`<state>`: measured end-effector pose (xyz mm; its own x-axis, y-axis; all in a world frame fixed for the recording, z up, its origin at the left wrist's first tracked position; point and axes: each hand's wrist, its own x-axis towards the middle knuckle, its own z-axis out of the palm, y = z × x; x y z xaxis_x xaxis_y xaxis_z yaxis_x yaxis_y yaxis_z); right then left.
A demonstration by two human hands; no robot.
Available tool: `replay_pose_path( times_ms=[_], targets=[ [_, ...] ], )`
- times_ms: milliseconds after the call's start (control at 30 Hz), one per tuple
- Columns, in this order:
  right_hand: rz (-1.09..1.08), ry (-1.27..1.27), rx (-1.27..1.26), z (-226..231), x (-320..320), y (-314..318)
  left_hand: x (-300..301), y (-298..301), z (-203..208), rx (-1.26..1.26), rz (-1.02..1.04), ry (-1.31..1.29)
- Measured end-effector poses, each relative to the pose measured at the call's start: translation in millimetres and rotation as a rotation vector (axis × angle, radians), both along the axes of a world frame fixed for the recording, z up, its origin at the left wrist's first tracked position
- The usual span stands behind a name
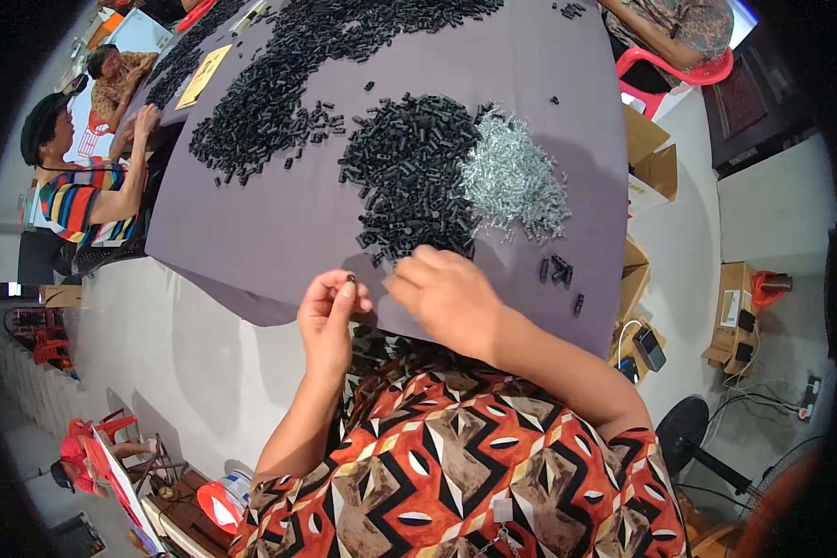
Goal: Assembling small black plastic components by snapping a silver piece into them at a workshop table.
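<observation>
Small black tubes, light work for the fingertips

Nearest, the left hand (325,312) pinches a small dark piece (351,278) between thumb and fingers, upright above the near edge of the table. It looks like one of the short black tubes, though the fingers cover most of it. The right hand (445,296) is beside it with its fingers bent, at the near end of the black pile (409,177); it is blurred, so I cannot tell whether it holds anything.

The tubes look light, stiff and smooth, probably plastic. They should bear a firm pinch but may roll or slip, so the best hold is likely across the round sides, leaving the ends free.

To the right lie a few loose black pieces (561,270) on the grey cloth (539,65). Touching the black pile's right side is a silvery heap (516,181) (springs, by the look of them), which would be light, springy and apt to tangle; one is best picked out singly by its middle. Farther off spreads a bigger black pile (260,107), with a yellow card (204,76) near its left side.
</observation>
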<state>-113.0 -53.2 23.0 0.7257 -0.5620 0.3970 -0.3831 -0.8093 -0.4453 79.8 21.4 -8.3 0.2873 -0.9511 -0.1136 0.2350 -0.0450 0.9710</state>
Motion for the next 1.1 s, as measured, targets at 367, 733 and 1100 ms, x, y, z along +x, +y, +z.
replay_pose_path(
  times_ms=[367,733,1100],
  targets=[
    [0.011,-0.175,0.169,-7,7,6,-3,0,0,-0.005,-0.009,-0.008],
    [-0.119,-0.629,0.907,0,-74,18,-67,-8,15,0.067,-0.436,0.047],
    [-0.058,-0.397,0.569,9,-90,13,-72,-11,18,0.119,-0.493,-0.029]
  ],
)
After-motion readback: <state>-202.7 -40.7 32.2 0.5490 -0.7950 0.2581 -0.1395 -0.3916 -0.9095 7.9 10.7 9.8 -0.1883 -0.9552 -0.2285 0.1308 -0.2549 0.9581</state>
